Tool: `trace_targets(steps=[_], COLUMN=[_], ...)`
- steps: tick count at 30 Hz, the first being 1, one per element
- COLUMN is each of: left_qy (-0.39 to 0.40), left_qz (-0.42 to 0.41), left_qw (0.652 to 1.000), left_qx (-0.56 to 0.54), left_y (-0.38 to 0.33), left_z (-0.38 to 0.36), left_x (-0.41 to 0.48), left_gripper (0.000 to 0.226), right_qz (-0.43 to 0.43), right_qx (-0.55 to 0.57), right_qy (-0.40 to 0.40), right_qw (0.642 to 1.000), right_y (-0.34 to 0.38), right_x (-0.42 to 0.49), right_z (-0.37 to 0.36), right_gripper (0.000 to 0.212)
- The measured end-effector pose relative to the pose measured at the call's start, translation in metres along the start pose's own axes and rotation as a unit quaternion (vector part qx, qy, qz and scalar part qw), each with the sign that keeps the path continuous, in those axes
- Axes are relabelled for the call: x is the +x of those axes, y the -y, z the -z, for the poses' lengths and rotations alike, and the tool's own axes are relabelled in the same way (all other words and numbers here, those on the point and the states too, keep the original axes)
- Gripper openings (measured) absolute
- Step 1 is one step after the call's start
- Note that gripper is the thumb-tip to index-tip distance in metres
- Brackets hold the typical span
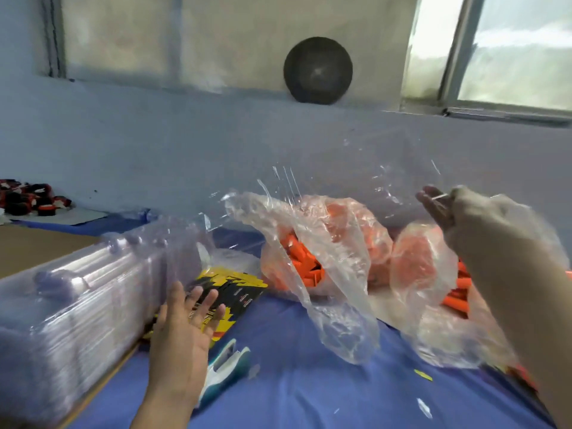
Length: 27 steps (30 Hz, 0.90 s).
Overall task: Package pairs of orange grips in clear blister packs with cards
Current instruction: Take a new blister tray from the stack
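My right hand (pixel 473 224) is raised at the right and pinches the edge of a clear blister pack (pixel 340 181), which hangs blurred in the air above the bags. Under it, two clear plastic bags hold orange grips (pixel 305 264), the second bag (pixel 433 274) lying further right. My left hand (pixel 182 332) hovers palm-down with its fingers spread over a stack of yellow and black cards (pixel 235 289) and holds nothing. A long stack of clear blister packs (pixel 77 298) lies at the left.
A white and teal stapler (pixel 226 366) lies on the blue cloth (pixel 309 391) just right of my left wrist. Red and black items (pixel 28 196) are piled at the far left. A dark round object (pixel 318 75) leans on the window ledge.
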<state>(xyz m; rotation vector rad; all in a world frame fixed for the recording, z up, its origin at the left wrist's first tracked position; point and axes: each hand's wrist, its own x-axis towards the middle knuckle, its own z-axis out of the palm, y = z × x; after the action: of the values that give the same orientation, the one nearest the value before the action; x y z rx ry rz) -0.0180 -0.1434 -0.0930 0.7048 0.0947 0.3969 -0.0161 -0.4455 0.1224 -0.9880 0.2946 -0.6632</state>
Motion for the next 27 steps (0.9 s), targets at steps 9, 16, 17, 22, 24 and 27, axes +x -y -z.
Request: trace_targets(steps=[9, 16, 17, 22, 24, 27], left_qy=[0.047, 0.108, 0.112, 0.114, 0.114, 0.120], left_qz=[0.127, 0.153, 0.159, 0.195, 0.220, 0.261], left_qw=[0.979, 0.934, 0.923, 0.880, 0.863, 0.828], left_qx=[0.155, 0.305, 0.331, 0.417, 0.441, 0.482], left_y=[0.050, 0.061, 0.062, 0.065, 0.066, 0.066], left_z=[-0.005, 0.017, 0.023, 0.046, 0.056, 0.072], left_x=[-0.012, -0.015, -0.014, -0.006, -0.002, 0.002], left_gripper=[0.009, 0.011, 0.011, 0.012, 0.013, 0.016], right_qz=[-0.051, -0.050, -0.054, -0.058, -0.059, -0.074], right_qx=[0.036, 0.049, 0.049, 0.015, -0.001, -0.046], right_qy=[-0.125, -0.151, -0.152, -0.176, -0.180, -0.179], right_qw=[0.990, 0.986, 0.986, 0.982, 0.982, 0.980], right_y=[-0.084, -0.118, -0.121, -0.130, -0.132, -0.136], right_x=[0.008, 0.003, 0.002, -0.009, -0.014, -0.018], right_z=[0.223, 0.290, 0.295, 0.319, 0.328, 0.340], right_gripper=[0.018, 0.024, 0.023, 0.029, 0.027, 0.024])
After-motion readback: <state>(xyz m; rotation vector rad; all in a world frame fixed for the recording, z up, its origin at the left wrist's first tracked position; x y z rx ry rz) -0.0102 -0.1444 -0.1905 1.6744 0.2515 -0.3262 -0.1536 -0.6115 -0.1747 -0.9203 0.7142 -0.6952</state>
